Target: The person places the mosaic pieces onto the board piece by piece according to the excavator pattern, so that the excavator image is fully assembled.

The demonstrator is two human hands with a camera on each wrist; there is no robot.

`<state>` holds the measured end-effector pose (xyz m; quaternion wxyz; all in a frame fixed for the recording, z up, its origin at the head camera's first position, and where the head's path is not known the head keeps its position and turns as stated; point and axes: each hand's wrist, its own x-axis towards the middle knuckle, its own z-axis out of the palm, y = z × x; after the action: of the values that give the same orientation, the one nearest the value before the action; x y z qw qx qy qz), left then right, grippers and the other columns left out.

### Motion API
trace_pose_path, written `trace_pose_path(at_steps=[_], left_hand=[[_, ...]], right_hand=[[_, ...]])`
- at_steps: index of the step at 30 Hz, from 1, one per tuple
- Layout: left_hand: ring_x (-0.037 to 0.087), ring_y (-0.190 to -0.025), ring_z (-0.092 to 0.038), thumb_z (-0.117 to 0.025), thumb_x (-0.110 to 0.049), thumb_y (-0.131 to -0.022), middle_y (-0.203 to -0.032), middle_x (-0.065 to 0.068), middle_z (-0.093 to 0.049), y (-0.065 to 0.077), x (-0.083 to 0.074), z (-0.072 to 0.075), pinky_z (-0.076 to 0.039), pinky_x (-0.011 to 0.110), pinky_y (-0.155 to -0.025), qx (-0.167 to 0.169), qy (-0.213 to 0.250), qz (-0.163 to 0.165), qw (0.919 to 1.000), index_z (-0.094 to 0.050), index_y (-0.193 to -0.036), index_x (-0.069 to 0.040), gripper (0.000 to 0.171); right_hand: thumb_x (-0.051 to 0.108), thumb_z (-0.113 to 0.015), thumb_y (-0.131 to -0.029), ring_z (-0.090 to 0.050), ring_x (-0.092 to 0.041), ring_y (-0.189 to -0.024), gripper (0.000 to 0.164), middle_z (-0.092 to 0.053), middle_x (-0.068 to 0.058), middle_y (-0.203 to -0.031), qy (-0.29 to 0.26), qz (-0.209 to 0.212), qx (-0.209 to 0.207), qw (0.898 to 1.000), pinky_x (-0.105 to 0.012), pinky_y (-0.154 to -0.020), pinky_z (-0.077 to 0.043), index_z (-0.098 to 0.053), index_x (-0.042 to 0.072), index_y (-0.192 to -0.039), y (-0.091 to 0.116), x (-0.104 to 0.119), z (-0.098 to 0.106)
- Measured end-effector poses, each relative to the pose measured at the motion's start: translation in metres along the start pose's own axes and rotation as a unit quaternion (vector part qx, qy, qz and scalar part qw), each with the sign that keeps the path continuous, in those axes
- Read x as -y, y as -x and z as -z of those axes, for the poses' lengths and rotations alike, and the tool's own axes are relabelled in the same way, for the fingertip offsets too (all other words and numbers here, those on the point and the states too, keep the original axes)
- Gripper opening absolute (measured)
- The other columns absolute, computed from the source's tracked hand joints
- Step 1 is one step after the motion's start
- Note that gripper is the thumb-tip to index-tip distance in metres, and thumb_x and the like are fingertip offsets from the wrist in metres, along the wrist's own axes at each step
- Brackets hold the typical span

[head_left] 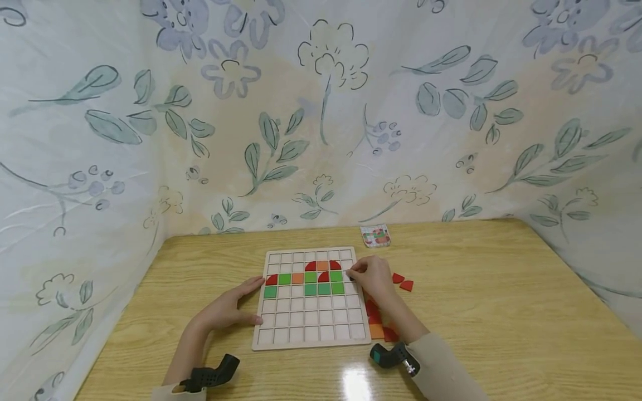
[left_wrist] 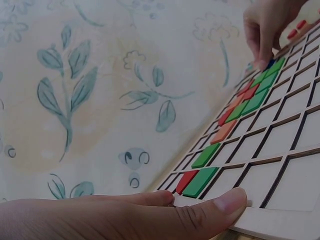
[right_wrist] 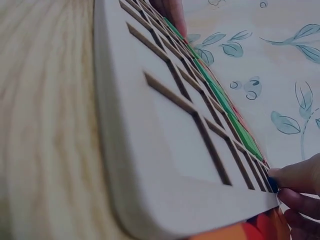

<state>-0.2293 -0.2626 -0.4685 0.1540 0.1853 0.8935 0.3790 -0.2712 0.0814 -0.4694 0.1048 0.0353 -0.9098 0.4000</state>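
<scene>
A square wooden grid board [head_left: 311,334] lies on the table, with red, orange and green tiles set in some of its cells. My left hand [head_left: 225,309] rests against the board's left edge, fingers and thumb spread apart. At the opposite edge, beside the green tile [head_left: 336,276] that ends the row, my right hand [head_left: 373,278] pinches a small dark blue tile [right_wrist: 272,184]. In the right wrist view the blue tile is at the board's rim, mostly covered by thumb and fingertips. Its full shape is hidden.
Two red quarter-round tiles [head_left: 407,285] lie right of my right hand. More red and orange tiles [head_left: 376,331] sit along the board's lower right edge, partly under my forearm. A small printed pattern card [head_left: 375,236] lies behind the board, near a floral cloth backdrop [head_left: 321,111].
</scene>
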Motion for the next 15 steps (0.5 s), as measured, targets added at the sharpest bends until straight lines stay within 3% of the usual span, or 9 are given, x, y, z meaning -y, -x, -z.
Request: trace_pose_path(at_steps=[6,10,15], left_hand=[[0.04,-0.138,-0.015,-0.077,-0.038,-0.071,-0.152,0.014,-0.022,0.0,0.0,-0.001,-0.018,0.06,-0.106,0.001,-0.002,0.005,1.0,-0.032,-0.145,-0.013,0.09],[0.04,-0.138,-0.015,-0.077,-0.038,-0.071,-0.151,0.014,-0.022,0.0,-0.001,-0.001,-0.019,0.06,-0.106,0.0,-0.003,0.004,1.0,-0.031,-0.145,-0.012,0.091],[0.041,-0.138,-0.015,-0.077,-0.038,-0.071,-0.151,0.015,-0.023,0.0,-0.003,-0.001,-0.018,0.061,-0.106,-0.001,-0.002,0.01,1.0,-0.032,-0.145,-0.012,0.091]], right_hand=[[0.02,-0.077,-0.075,-0.05,-0.014,-0.064,0.012,-0.061,0.001,-0.065,-0.001,-0.028,0.012,1.0,-0.023,-0.054,-0.04,-0.072,0.009,-0.077,0.0,-0.004,0.002],[0.025,-0.075,-0.078,-0.054,-0.015,-0.07,0.018,-0.064,0.0,-0.075,-0.036,-0.038,0.02,0.998,-0.024,-0.057,-0.045,-0.072,0.012,-0.09,0.003,-0.009,0.012],[0.025,-0.07,-0.082,-0.059,-0.021,-0.093,0.031,-0.067,-0.005,-0.099,-0.113,-0.038,0.059,0.991,-0.036,-0.085,-0.049,-0.067,0.01,-0.109,0.007,-0.023,0.032]])
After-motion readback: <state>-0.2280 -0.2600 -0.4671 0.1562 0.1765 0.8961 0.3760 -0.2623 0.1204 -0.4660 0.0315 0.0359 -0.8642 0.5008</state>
